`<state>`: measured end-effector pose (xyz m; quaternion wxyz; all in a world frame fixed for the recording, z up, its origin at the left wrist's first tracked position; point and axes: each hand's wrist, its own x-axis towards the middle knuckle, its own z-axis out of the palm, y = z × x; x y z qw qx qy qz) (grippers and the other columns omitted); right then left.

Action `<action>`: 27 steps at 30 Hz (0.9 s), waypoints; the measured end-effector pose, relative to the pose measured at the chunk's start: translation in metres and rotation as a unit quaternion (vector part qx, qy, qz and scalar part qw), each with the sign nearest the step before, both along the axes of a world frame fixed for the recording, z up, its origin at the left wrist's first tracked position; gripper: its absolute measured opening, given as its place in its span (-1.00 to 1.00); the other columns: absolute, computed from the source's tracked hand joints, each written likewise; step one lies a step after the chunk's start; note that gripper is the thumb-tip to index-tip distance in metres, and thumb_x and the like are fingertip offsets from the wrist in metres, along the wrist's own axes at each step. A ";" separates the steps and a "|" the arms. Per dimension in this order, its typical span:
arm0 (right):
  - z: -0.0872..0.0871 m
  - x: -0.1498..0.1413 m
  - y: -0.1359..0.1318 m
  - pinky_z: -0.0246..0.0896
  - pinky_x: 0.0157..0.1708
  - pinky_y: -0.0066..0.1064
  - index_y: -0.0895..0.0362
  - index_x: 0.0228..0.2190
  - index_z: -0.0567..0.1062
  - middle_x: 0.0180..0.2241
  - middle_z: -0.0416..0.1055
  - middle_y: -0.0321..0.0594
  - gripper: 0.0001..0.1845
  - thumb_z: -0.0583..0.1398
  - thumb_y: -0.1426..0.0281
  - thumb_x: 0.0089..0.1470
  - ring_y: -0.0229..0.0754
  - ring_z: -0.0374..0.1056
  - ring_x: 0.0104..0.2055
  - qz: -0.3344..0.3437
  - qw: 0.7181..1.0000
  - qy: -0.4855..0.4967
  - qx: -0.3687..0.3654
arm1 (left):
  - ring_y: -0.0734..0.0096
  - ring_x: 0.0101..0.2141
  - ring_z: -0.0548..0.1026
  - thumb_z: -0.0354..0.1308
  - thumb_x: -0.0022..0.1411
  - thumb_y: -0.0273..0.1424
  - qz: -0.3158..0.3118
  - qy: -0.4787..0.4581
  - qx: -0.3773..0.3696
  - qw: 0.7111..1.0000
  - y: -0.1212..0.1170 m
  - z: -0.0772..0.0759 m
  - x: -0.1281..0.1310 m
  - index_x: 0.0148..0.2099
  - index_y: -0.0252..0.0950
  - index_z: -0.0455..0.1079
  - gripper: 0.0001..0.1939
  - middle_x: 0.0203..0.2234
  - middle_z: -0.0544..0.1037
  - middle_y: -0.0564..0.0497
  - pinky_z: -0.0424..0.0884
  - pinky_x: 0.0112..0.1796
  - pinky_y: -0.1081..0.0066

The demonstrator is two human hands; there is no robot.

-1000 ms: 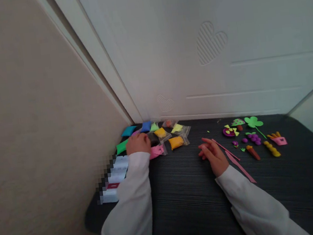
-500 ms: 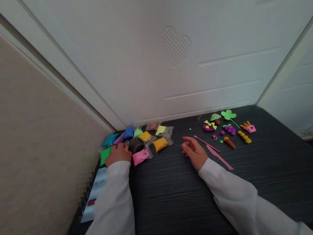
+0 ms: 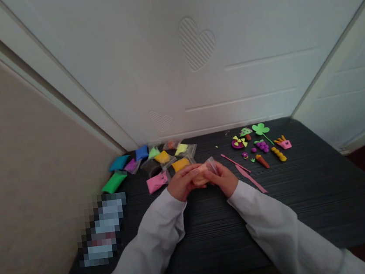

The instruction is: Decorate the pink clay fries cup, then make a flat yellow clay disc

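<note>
Above the middle of the black table, my left hand and my right hand are together, both closed on a small clear bag of peach-coloured modelling clay. The bag's clear plastic end sticks up by my right fingers. Just behind my left hand lie a bag of orange clay and a bag of pink clay. To the right of my right hand rest a thin pink modelling stick and a pink modelling knife.
More clay bags lie back left, among them green, teal, blue and black. A blurred-out flat object is at the left edge. Small clay figures, including a green clover and purple grapes, sit back right.
My left hand has moved right from the clay bags to the middle, bringing the peach-coloured bag. My right hand, empty before, now grips the bag too. The view has shifted slightly.
</note>
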<state>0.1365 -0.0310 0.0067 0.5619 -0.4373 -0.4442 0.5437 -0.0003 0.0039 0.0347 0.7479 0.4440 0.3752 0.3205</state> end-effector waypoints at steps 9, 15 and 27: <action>-0.012 0.006 0.009 0.07 -0.64 -0.51 0.14 -0.47 0.35 -0.69 0.20 -0.41 -0.69 0.13 0.15 -0.16 -0.39 0.14 -0.66 -0.081 0.993 0.047 -0.068 | 0.41 -0.39 0.47 -0.06 0.10 -0.22 0.089 -0.038 -0.116 0.988 0.034 -0.018 -0.026 -0.16 -0.29 0.32 -0.67 -0.40 0.49 -0.06 0.40 -0.33 0.34; -0.008 0.007 0.005 0.18 -0.59 -0.45 0.17 -0.43 0.38 -0.68 0.26 -0.37 -0.65 0.16 0.14 -0.20 -0.34 0.24 -0.62 -0.064 0.993 0.051 -0.086 | 0.41 -0.29 0.46 -0.02 0.06 -0.28 0.154 -0.005 -0.072 0.985 0.041 -0.018 -0.040 -0.20 -0.34 0.33 -0.70 -0.32 0.49 -0.09 0.37 -0.22 0.36; 0.003 0.010 -0.001 0.15 -0.39 -0.42 0.14 -0.44 0.45 -0.51 0.38 -0.32 -0.76 0.17 0.24 -0.16 -0.32 0.25 -0.47 -0.024 0.995 -0.080 -0.052 | 0.47 -0.58 0.44 0.19 -0.09 -0.33 -0.030 0.051 0.044 0.997 0.006 -0.028 -0.009 -0.21 -0.39 0.34 -0.64 -0.49 0.50 -0.05 0.35 -0.60 0.52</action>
